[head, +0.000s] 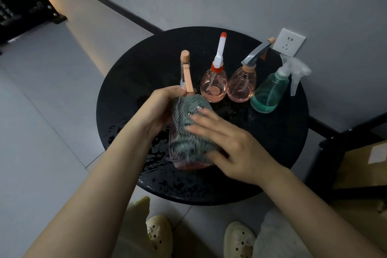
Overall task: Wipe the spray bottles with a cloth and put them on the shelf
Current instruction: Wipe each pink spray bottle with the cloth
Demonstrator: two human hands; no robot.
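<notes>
My left hand [156, 109] grips the neck of a pink spray bottle [189, 166] with a peach trigger, held tilted over the round black table [134, 73]. A grey-green cloth [189, 125] wraps most of its body. My right hand [228, 142] presses the cloth against the bottle, fingers spread. Behind stand three more bottles: a pink one with a red-and-white sprayer [214, 85], a pink one with a grey trigger [241, 85], and a green one with a clear trigger [270, 92].
Water drops speckle the table's near side. A wall socket [290, 42] sits on the wall behind the bottles. A dark shelf frame [343, 146] with a cardboard box stands at the right. Another dark rack is at the top left. My feet are below the table's edge.
</notes>
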